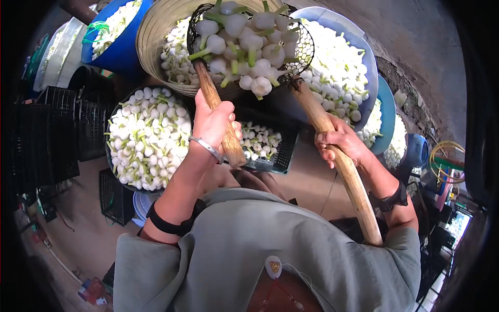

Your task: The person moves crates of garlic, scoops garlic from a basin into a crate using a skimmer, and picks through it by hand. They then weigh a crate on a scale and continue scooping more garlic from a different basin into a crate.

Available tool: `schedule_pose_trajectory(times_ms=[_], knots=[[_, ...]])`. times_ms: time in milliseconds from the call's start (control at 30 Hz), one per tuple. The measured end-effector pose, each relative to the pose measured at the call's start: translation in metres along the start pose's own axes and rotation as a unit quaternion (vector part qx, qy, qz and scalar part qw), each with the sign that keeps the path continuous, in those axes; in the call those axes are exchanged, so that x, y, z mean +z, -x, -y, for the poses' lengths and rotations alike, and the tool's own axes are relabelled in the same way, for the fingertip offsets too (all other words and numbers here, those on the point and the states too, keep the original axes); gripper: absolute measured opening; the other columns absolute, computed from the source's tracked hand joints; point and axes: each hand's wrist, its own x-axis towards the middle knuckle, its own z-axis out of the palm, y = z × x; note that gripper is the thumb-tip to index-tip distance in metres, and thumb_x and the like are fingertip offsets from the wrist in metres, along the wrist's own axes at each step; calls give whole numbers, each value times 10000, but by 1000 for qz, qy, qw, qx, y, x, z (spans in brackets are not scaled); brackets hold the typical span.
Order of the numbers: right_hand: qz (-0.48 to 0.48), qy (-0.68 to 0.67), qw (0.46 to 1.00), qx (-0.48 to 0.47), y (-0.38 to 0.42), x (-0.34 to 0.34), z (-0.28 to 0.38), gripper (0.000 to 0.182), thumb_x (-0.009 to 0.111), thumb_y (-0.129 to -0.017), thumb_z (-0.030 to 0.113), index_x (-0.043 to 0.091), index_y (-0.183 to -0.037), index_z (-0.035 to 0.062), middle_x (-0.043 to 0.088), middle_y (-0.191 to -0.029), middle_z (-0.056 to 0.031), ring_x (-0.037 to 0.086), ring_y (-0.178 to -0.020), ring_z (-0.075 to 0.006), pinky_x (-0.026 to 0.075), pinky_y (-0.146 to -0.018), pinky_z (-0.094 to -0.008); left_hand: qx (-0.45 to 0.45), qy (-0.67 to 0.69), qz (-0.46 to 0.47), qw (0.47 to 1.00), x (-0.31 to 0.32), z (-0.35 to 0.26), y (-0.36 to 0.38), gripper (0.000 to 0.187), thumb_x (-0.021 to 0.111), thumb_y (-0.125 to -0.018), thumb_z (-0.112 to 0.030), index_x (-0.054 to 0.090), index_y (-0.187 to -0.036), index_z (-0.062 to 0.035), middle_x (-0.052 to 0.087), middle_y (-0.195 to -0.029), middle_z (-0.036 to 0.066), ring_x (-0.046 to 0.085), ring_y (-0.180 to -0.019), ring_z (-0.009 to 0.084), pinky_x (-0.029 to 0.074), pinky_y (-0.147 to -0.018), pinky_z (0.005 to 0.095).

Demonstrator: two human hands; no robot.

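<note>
Obs.: mesh scoop [306, 52] loaded, approx. 12 o'clock

Pos. from frame ctr., L to R. Round heap of white bulbs [148, 139] at 9 o'clock. Blue tub [123, 61], w/ more bulbs, approx. 10. Cream tub [155, 39] at 11, ribbed wall, bulbs inside; scoop overlaps its R part in view.

L hand [212, 120], approx. 11 nr. ctr.: fingers wrapped firmly round L handle [210, 91], wood, which runs up to mesh. Silver bangle [205, 148] on L wrist.

Scoop piled w/ bulbs, green stem stubs on; bare mesh at its R side. Black crate [284, 156] nr. ctr., below scoop in view, some bulbs in it.

R hand [340, 141], approx. 3: clenched round R handle [351, 182], also wood, longer; upper end at mesh, lower end nr. R sleeve [403, 249]. Pale blue tub [368, 62], full of bulbs, btwn. 1 and 2; teal tub [385, 101] just beside, approx. 2.
</note>
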Motion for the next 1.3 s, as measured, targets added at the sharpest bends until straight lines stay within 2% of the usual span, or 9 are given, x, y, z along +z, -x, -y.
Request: schedule_pose_trajectory(times_ms=[333, 400, 500, 600, 733, 933, 1100, 1200, 1300], knots=[[-87, 8, 992, 87, 73, -28, -172, 449, 517, -754, 47, 324, -1158, 84, 459, -687, -20, 502, -446, -93, 454, -388, -260, -123, 2, 4, 992, -16, 179, 41, 340, 470, -789, -28, 306, -1056, -159, 447, -662, 57, 458, -468, 132, 427, -387, 271], [-138, 146, 978, 62, 44, -45, -246, 481, 548, -735, 55, 325, -1161, 66, 522, -709, -84, 561, -479, -189, 478, -448, -337, -104, -40, 10, 994, -53, 229, 1, 327, 481, -776, -22, 311, -1027, -145, 448, -633, 56, 461, -455, 136, 425, -383, 280], [-254, 509, 822, -23, -5, -70, -332, 546, 579, -714, 76, 321, -1194, 45, 572, -767, -187, 603, -572, -314, 488, -530, -422, -117, -228, -36, 966, -125, 296, -58, 639, 516, -747, -63, 236, -1310, -177, 521, -711, 83, 510, -500, 173, 439, -418, 314], [-315, 560, 765, 56, -35, -71, -362, 603, 595, -706, 80, 284, -1222, 50, 571, -780, -267, 575, -655, -425, 467, -590, -489, -47, -419, -91, 902, -168, 313, -82, 721, 562, -726, -103, 244, -1369, -169, 586, -803, 114, 565, -578, 196, 473, -501, 320], [-320, 471, 822, 14, -9, -56, -345, 635, 555, -726, 63, 252, -1282, 103, 595, -789, -224, 581, -662, -418, 462, -600, -478, 6, -472, -107, 875, -190, 266, -45, 790, 587, -696, -109, 216, -1392, -163, 596, -850, 150, 578, -634, 215, 494, -598, 328], [-371, 109, 918, -83, 38, -23, -254, 414, 563, -816, 90, 371, -1182, 62, 535, -693, -63, 559, -550, -151, 466, -481, -280, -4, -344, -176, 922, -229, 187, 16, 700, 539, -722, -37, 254, -1360, -92, 536, -973, 143, 532, -635, 165, 463, -561, 260], [-330, 68, 936, -103, -22, -122, -145, 477, 610, -786, 105, 378, -1197, 35, 547, -777, -55, 562, -581, -146, 471, -531, -257, 148, -488, -308, 803, -367, 194, -16, 679, 585, -736, -106, 276, -1335, -22, 534, -1127, 232, 549, -1006, 324, 440, -840, 364], [-415, 325, 850, 6, -44, -199, -159, 543, 617, -743, 68, 392, -1236, 45, 566, -897, -112, 587, -727, -218, 490, -671, -333, 75, -557, -378, 736, -413, 199, -44, 740, 625, -767, -208, 216, -1361, -44, 539, -1108, 277, 540, -999, 420, 435, -832, 413], [-526, 567, 633, 32, -38, -207, -195, 573, 612, -704, 33, 416, -1242, 58, 554, -1015, -177, 562, -909, -302, 463, -796, -388, 35, -652, -347, 674, -467, 231, -47, 787, 624, -783, -234, 145, -1397, -118, 498, -1168, 267, 533, -1006, 398, 434, -830, 406]])
